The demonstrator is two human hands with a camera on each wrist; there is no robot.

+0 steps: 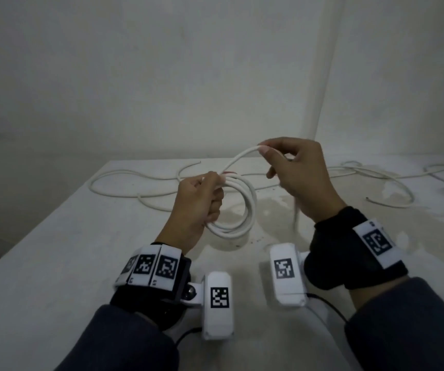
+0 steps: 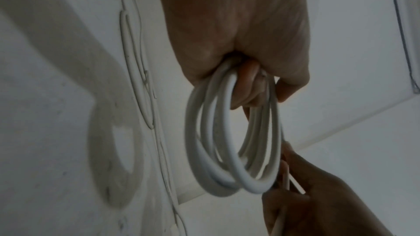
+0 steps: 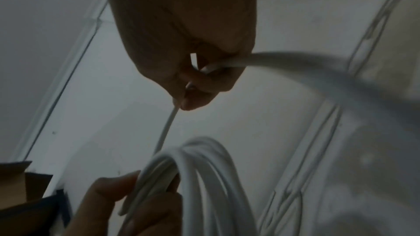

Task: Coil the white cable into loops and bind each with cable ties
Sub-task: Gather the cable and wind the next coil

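Mid-coiling: left hand (image 1: 200,202) curled round the top of a coil (image 1: 238,210) of several turns, held above the near middle of the table (image 1: 54,236). Right hand (image 1: 293,170) pinching the white cable (image 1: 242,155), raised just right of the coil. Next, probably: lay this span into the left grip as another turn; no tie to be seen yet.

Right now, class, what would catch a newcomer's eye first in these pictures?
First, the coil of white cable hanging from the left hand, in the middle above the table. Next, the right hand, just right of it and higher, pinching the cable's free stretch leading up from the coil. Behind them, loose cable sprawls across the table's far side.
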